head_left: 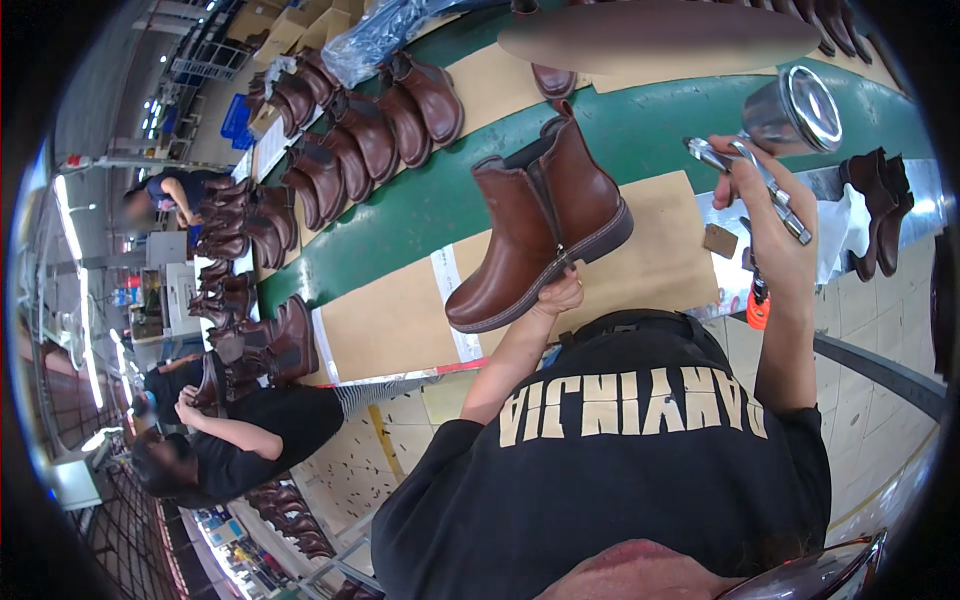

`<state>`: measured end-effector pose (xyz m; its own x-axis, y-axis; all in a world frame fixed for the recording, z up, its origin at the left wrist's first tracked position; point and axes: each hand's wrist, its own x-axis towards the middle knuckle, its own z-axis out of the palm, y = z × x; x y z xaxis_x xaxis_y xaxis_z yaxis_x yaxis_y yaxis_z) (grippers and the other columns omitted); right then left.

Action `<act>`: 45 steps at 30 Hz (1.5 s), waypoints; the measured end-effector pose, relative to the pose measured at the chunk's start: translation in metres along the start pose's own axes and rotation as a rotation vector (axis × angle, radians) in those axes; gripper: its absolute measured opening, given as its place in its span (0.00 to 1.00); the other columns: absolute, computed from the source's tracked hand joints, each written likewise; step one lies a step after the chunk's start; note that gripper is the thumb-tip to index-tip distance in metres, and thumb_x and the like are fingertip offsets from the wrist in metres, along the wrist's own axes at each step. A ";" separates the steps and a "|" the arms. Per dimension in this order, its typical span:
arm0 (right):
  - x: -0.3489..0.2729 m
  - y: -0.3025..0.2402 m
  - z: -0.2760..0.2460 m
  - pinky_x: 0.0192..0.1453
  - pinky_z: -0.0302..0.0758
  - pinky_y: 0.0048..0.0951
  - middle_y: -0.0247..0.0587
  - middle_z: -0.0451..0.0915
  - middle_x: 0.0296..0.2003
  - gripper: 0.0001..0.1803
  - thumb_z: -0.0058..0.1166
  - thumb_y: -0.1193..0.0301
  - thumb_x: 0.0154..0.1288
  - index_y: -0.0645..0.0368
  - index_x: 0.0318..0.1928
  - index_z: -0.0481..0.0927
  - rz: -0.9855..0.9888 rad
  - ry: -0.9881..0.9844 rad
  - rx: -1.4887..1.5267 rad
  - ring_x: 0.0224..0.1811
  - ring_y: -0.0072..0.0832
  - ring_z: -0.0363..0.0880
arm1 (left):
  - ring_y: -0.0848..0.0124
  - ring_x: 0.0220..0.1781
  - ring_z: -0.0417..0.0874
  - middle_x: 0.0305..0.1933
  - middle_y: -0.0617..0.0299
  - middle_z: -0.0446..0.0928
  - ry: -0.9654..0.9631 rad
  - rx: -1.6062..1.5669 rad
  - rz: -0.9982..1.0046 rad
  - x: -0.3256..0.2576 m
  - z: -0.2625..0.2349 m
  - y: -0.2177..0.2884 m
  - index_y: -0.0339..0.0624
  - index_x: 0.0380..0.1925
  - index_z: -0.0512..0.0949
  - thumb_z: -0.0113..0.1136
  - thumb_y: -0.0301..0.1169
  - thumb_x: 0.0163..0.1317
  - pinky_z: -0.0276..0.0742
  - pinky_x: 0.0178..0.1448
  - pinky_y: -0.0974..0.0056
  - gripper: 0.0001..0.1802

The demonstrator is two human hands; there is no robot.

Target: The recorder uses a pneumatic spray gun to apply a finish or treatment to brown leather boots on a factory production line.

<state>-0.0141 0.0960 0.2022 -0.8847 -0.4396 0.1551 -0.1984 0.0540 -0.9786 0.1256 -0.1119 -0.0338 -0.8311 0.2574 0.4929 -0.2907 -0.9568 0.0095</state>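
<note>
A brown leather ankle boot [510,240] with a side zip is held up in front of me, toe to the lower left and heel to the right. My left hand [562,292] grips it from beneath, at the sole. In my right hand [780,225], fingers wrapped round the handle, is a metal spray gun [708,154] with a silver cup [780,112] on it. The gun's nozzle end faces left, toward the boot, with a gap between them. Part of the gun is hidden by my fingers.
Brown cardboard sheets [385,318] lie on the green table [420,215]. Rows of brown boots [365,135] line its left side, and dark boots [878,205] stand at the right. A brown tag [720,240] lies near my right wrist. Co-workers [240,430] are at the left.
</note>
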 end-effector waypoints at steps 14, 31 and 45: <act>-0.018 -0.025 0.011 0.32 0.68 0.16 0.34 0.78 0.28 0.14 0.52 0.69 0.65 0.66 0.46 0.79 -0.103 -0.226 -0.003 0.29 0.15 0.72 | 0.78 0.11 0.56 0.16 0.66 0.67 0.374 0.291 -0.017 -0.005 0.019 0.014 0.23 0.53 0.68 0.45 0.52 0.62 0.50 0.18 0.72 0.37; -0.024 -0.010 0.009 0.33 0.69 0.17 0.35 0.79 0.30 0.14 0.53 0.71 0.64 0.65 0.47 0.79 -0.045 -0.157 0.003 0.30 0.15 0.73 | 0.57 0.36 0.79 0.48 0.47 0.75 0.943 0.422 0.345 0.018 0.059 0.006 0.33 0.57 0.64 0.46 0.52 0.61 0.77 0.39 0.57 0.35; -0.032 -0.013 0.021 0.30 0.68 0.17 0.38 0.82 0.28 0.11 0.55 0.74 0.60 0.66 0.43 0.81 -0.008 -0.332 -0.012 0.24 0.15 0.74 | 0.68 0.48 0.79 0.47 0.57 0.77 1.054 0.887 0.465 0.021 0.054 0.014 0.36 0.48 0.71 0.59 0.20 0.56 0.77 0.53 0.62 0.19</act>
<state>0.0260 0.0904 0.2072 -0.6980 -0.7078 0.1087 -0.2118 0.0590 -0.9755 0.1299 -0.1273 0.0231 -0.8358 -0.4887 -0.2501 0.1548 -0.6468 0.7468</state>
